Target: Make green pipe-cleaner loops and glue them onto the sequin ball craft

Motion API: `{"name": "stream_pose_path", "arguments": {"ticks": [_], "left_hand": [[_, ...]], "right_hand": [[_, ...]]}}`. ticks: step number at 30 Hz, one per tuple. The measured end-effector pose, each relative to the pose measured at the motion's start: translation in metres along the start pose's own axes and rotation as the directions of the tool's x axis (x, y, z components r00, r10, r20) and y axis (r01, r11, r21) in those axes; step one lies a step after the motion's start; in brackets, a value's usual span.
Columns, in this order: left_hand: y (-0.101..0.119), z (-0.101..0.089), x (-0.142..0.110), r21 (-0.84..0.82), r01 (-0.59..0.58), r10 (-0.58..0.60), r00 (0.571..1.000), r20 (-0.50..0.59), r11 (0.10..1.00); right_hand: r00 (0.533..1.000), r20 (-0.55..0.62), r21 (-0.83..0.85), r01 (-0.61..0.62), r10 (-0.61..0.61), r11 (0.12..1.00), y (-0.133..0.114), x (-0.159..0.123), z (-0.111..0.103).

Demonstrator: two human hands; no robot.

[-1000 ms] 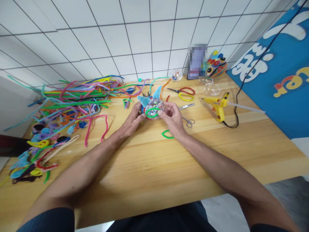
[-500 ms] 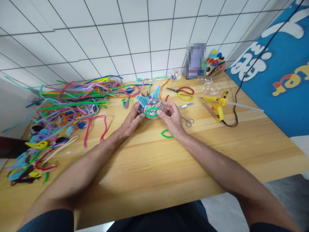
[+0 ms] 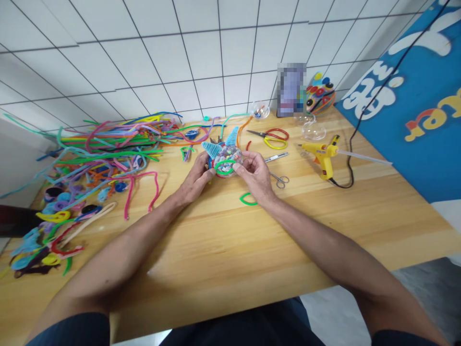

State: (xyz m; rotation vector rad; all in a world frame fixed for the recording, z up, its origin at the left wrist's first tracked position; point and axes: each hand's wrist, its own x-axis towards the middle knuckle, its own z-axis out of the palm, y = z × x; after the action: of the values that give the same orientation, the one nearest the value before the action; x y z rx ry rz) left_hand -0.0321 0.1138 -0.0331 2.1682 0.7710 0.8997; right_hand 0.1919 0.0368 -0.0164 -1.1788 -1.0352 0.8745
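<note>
Between my hands is a clear ball (image 3: 232, 153) filled with colourful bits, bearing two light-blue wrapped pointed ears (image 3: 212, 150). A green pipe-cleaner loop (image 3: 225, 167) lies against its near face. My left hand (image 3: 198, 177) is closed around the ball's left side, thumb at the loop's left end. On the other side, my right hand (image 3: 256, 175) pinches the loop's right end with thumb and fingers, beside the ball. A second green pipe-cleaner loop (image 3: 248, 199), leaf-shaped, rests on the table just below my right hand, partly covered by it.
Piled pipe cleaners (image 3: 118, 139) spread over the table's left side. Red-and-yellow scissors (image 3: 275, 138), a pen-like tool (image 3: 276, 156) and small metal scissors (image 3: 281, 181) lie right of my hands. Farther right sits a yellow glue gun (image 3: 324, 158) with its cord. Clear plastic half-shells (image 3: 313, 130) stand behind.
The whole view has shifted slightly, so everything appears a little farther left. Both hands keep the same hold on the ball and the green loop.
</note>
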Motion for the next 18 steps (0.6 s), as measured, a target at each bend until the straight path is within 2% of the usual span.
{"name": "stream_pose_path", "arguments": {"ticks": [5, 9, 18], "left_hand": [[0.0039, -0.0010, 0.0012, -0.042, 0.012, -0.012, 1.000, 0.004, 0.999], [0.0038, -0.0007, 0.0026, -0.037, 0.007, -0.007, 1.000, 0.006, 0.999], [-0.0024, 0.0078, 0.0081, -0.007, -0.098, 0.097, 0.995, -0.026, 0.995]], "right_hand": [[0.995, -0.026, -0.077, 0.099, -0.101, 0.992, -0.0058, -0.0043, 0.0000], [0.983, 0.000, -0.158, 0.180, -0.182, 0.971, -0.0095, -0.0071, -0.0013], [0.992, -0.012, -0.169, 0.122, -0.126, 0.978, -0.0094, -0.0069, -0.0028]]}}
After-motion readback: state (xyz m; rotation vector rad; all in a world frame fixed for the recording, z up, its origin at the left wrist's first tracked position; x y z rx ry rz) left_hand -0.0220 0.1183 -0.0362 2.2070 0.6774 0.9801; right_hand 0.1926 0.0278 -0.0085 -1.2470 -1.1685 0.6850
